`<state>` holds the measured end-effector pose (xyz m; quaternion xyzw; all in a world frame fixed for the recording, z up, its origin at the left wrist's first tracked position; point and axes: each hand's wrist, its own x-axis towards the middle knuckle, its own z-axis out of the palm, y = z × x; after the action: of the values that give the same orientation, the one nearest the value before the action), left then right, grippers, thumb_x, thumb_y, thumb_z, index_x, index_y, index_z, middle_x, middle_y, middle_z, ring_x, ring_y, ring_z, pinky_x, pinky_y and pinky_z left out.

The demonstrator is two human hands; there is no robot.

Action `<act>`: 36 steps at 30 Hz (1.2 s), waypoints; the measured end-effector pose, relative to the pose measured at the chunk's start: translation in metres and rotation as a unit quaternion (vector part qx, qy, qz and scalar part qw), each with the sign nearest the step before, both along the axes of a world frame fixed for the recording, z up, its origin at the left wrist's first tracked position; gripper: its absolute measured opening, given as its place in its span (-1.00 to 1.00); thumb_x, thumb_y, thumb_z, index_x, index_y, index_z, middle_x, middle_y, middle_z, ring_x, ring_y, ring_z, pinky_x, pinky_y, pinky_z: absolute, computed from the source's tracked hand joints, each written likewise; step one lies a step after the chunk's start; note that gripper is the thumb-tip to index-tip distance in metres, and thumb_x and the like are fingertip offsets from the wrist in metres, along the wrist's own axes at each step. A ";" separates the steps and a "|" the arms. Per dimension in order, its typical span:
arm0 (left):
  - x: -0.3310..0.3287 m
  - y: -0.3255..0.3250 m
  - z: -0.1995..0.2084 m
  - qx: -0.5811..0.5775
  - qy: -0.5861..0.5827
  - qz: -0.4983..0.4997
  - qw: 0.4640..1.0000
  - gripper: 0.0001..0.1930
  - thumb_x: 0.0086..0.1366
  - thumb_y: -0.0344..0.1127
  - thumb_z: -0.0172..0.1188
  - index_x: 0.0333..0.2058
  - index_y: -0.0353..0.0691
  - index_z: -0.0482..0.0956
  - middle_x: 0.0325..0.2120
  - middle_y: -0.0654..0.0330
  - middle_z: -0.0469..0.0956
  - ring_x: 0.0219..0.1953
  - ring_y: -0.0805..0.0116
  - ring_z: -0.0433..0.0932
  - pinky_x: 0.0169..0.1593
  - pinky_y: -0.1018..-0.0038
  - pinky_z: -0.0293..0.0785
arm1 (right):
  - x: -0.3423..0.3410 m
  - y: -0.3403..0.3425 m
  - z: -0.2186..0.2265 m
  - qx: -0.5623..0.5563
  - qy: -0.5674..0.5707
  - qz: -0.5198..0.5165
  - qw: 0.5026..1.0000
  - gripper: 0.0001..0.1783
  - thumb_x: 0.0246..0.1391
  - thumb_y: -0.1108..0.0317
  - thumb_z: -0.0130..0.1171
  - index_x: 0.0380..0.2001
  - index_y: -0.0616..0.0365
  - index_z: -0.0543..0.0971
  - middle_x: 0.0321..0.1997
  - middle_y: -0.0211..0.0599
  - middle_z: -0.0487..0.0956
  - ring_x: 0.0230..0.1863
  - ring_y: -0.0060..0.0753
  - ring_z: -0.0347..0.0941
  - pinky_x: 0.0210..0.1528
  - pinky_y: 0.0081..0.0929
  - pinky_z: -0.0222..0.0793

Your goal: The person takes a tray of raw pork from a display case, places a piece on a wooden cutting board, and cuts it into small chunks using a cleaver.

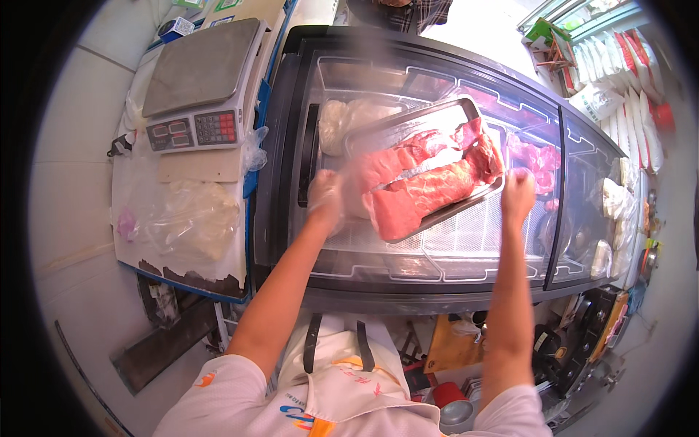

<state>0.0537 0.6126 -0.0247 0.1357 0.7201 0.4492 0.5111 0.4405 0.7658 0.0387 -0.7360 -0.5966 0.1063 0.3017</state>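
Large slabs of raw red meat lie side by side on a dark shallow tray, tilted over the chest freezer. My right hand is closed at the tray's right edge, thumb side toward the tray. At the opposite end, my left hand looks wrapped in thin clear plastic; motion smears its fingers, so its hold cannot be made out. Beneath the tray are white wire baskets and a pale wrapped bundle. Pinkish bagged pieces lie to the right of my right hand.
The black freezer rim runs along my front. To the left, a digital scale and a clear bag of pale contents sit on a worn table. Stacked white sacks stand far right. Another person's checked clothing shows at the top.
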 end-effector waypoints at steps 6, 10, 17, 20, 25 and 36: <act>0.032 -0.011 0.016 0.066 -0.300 -0.080 0.948 -0.61 0.29 -0.49 0.22 0.10 -0.29 0.49 0.00 0.06 0.65 0.07 0.04 0.66 0.11 0.12 0.60 | -0.054 -0.117 -0.051 -0.263 0.507 -0.106 0.814 -0.50 0.18 0.20 0.46 -0.14 0.48 0.52 -0.25 -0.08 0.63 -0.43 -0.26 0.62 -0.32 -0.39 0.72; 0.033 -0.011 0.011 0.115 -0.240 -0.151 0.952 -0.52 0.23 -0.48 0.37 0.12 -0.31 0.48 -0.01 0.07 0.65 0.04 0.06 0.69 0.18 0.12 0.59 | -0.050 -0.095 -0.082 -0.282 0.495 -0.105 0.815 -0.85 0.07 0.59 0.25 -0.27 0.41 0.53 -0.40 -0.17 0.60 -0.51 -0.39 0.54 -0.44 -0.42 0.63; 0.042 -0.070 0.006 0.092 -0.216 -0.191 0.953 -0.60 0.27 -0.62 0.21 0.10 -0.37 0.53 0.00 0.06 0.65 0.04 0.15 0.69 0.16 0.14 0.65 | -0.023 -0.143 -0.107 -0.233 0.713 -0.098 0.655 -0.89 -0.04 0.69 0.11 -0.39 0.31 0.49 -0.45 -0.22 0.48 -0.44 -0.28 0.46 -0.29 -0.26 0.51; 0.022 -0.098 0.018 0.052 -0.167 -0.238 0.955 -0.67 0.25 -0.64 0.19 0.00 -0.37 0.61 -0.02 0.09 0.64 -0.06 0.19 0.70 0.12 0.20 0.68 | -0.020 -0.186 -0.093 -0.236 0.699 -0.109 0.667 -0.86 -0.13 0.73 0.06 -0.46 0.32 0.47 -0.47 -0.20 0.47 -0.44 -0.23 0.48 -0.28 -0.23 0.53; -0.057 -0.081 0.003 0.089 0.548 -0.069 0.829 -0.82 0.19 -0.55 0.17 -0.22 -0.25 0.64 -0.32 -0.03 0.67 -0.22 0.07 0.68 -0.06 0.24 0.60 | -0.023 -0.217 -0.076 -0.229 0.699 -0.112 0.668 -0.85 -0.26 0.75 0.05 -0.59 0.27 0.45 -0.50 -0.25 0.47 -0.47 -0.23 0.46 -0.30 -0.26 0.50; -0.070 -0.018 0.000 -0.060 0.046 -0.145 0.987 -0.61 0.54 -0.20 0.01 0.07 -0.43 0.58 -0.51 0.23 0.46 -0.46 0.40 0.43 -0.30 0.37 0.41 | -0.004 -0.329 0.025 -0.043 0.727 -0.174 0.663 -0.50 -0.24 0.79 0.06 -0.11 0.35 0.56 -0.13 -0.30 0.63 -0.13 -0.31 0.61 -0.07 -0.41 0.53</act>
<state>-0.0162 0.5942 -0.0244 0.2281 0.7410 0.3198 0.5446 0.4362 0.4364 0.0641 -0.5278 -0.0438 0.5781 0.6208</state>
